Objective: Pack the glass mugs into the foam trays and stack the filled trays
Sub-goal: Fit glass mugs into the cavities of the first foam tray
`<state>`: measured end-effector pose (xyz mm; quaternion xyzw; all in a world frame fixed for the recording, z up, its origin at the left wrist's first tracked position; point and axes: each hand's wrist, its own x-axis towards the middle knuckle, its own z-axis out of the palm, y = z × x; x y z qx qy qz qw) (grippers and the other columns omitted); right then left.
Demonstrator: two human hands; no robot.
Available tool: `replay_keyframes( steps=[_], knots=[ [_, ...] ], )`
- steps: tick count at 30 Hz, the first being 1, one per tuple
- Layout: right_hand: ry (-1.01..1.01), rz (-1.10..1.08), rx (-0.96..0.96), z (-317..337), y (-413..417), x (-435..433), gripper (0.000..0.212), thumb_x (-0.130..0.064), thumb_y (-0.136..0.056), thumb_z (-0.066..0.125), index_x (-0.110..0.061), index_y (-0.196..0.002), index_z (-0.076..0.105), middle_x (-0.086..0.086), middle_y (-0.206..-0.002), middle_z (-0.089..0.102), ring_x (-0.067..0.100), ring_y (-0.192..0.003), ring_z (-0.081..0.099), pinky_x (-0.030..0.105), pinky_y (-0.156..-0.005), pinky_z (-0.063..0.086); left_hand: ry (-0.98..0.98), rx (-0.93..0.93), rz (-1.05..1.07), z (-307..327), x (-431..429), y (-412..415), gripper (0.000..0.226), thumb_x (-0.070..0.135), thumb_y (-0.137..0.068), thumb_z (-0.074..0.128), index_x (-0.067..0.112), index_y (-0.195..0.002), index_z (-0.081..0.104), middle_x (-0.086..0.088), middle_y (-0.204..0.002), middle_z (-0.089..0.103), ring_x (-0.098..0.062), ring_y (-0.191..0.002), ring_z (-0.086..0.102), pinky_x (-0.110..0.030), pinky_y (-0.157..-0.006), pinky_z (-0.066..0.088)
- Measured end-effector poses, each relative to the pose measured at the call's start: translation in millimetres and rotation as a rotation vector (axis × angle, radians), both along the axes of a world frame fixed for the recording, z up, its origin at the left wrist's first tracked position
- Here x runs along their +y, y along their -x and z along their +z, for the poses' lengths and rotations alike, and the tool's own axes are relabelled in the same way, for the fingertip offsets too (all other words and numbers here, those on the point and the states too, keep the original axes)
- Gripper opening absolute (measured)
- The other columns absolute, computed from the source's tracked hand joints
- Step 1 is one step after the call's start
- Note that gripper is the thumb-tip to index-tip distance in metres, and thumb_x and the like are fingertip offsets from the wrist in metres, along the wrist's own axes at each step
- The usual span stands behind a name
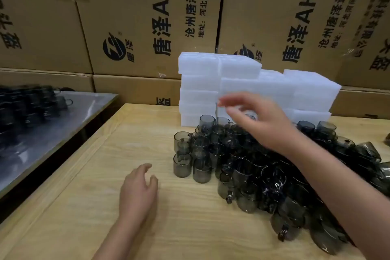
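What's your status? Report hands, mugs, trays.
Left hand open over table. Right hand open above glass mugs, near stacked foam trays. Mugs heaped loose. Nothing blocking.

The left hand [138,192] and the right hand [259,124] are bare. Behind them, the left forearm [118,236] and the right forearm [337,192] are bare too, right up to the frame's edge. The right hand's fingertips [226,101] are blurred.

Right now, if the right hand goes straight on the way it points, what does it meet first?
Most likely the stack of white foam trays: the right hand is raised over the glass mugs, its fingers aimed at the foam. Depth is unclear.
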<state>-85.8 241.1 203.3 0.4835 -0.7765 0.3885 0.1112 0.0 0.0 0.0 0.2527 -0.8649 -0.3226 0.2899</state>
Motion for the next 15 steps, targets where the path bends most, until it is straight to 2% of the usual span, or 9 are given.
replay_keyframes(
  steps=[3, 6, 9, 11, 12, 14, 15],
  knots=[
    [-0.092, -0.256, 0.130, 10, 67, -47, 0.038, -0.023, -0.095, 0.052, -0.021, -0.133, 0.049, -0.007, -0.130, 0.055, 0.010, -0.122, 0.047, 0.029, -0.105, 0.036, 0.148, -0.312, 0.090, -19, -9, 15, 0.048, 0.031, -0.089, 0.050, 0.018, -0.135, 0.046, -0.006, -0.140, 0.047, -0.023, -0.130, 0.039, -0.036, -0.107, 0.030],
    [-0.287, -0.423, 0.199, 11, 133, -88, 0.058, -0.025, -0.093, 0.053, -0.015, -0.146, 0.030, 0.003, -0.149, 0.036, 0.023, -0.137, 0.031, 0.040, -0.110, 0.028, 0.232, -0.394, 0.126, -31, -12, 24, 0.054, 0.044, -0.088, 0.039, 0.026, -0.140, 0.038, -0.005, -0.151, 0.031, -0.020, -0.141, 0.022, -0.036, -0.113, 0.019],
    [-0.318, -0.532, 0.217, 12, 184, -118, 0.069, -0.025, -0.091, 0.054, -0.013, -0.149, 0.018, 0.004, -0.155, 0.022, 0.025, -0.142, 0.019, 0.043, -0.112, 0.025, 0.256, -0.434, 0.118, -35, -11, 30, 0.069, 0.052, -0.079, 0.020, 0.030, -0.142, 0.036, -0.003, -0.154, 0.026, -0.019, -0.143, 0.019, -0.036, -0.113, 0.015],
    [-0.311, -0.582, 0.192, 13, 207, -134, 0.073, -0.020, -0.091, 0.052, -0.014, -0.150, 0.010, 0.002, -0.158, 0.012, 0.025, -0.145, 0.010, 0.042, -0.115, 0.020, 0.225, -0.429, 0.141, -30, -8, 31, 0.085, 0.055, -0.066, 0.011, 0.025, -0.138, 0.047, -0.007, -0.151, 0.035, -0.023, -0.141, 0.028, -0.040, -0.110, 0.019],
    [-0.307, -0.590, 0.174, 13, 216, -141, 0.074, -0.017, -0.091, 0.050, -0.015, -0.151, 0.006, 0.000, -0.159, 0.006, 0.024, -0.146, 0.005, 0.041, -0.116, 0.018, 0.211, -0.389, 0.153, -28, -7, 31, 0.087, 0.054, -0.062, 0.014, 0.019, -0.130, 0.057, -0.012, -0.144, 0.045, -0.029, -0.135, 0.039, -0.044, -0.107, 0.026],
    [-0.287, -0.603, 0.144, 14, 231, -152, 0.076, -0.010, -0.091, 0.046, -0.017, -0.151, 0.000, -0.005, -0.159, 0.000, 0.022, -0.146, -0.004, 0.037, -0.116, 0.017, 0.237, -0.301, 0.165, -28, -7, 34, 0.074, 0.046, -0.060, 0.027, 0.005, -0.104, 0.072, -0.024, -0.119, 0.063, -0.041, -0.110, 0.060, -0.053, -0.091, 0.043],
    [-0.293, -0.619, 0.143, 15, 238, -156, 0.075, -0.008, -0.092, 0.044, -0.017, -0.151, -0.001, -0.007, -0.159, 0.000, 0.021, -0.146, -0.008, 0.037, -0.116, 0.017, 0.249, -0.297, 0.147, -26, -6, 34, 0.068, 0.042, -0.059, 0.032, 0.001, -0.093, 0.074, -0.027, -0.108, 0.066, -0.044, -0.099, 0.065, -0.055, -0.083, 0.047]
  ],
)
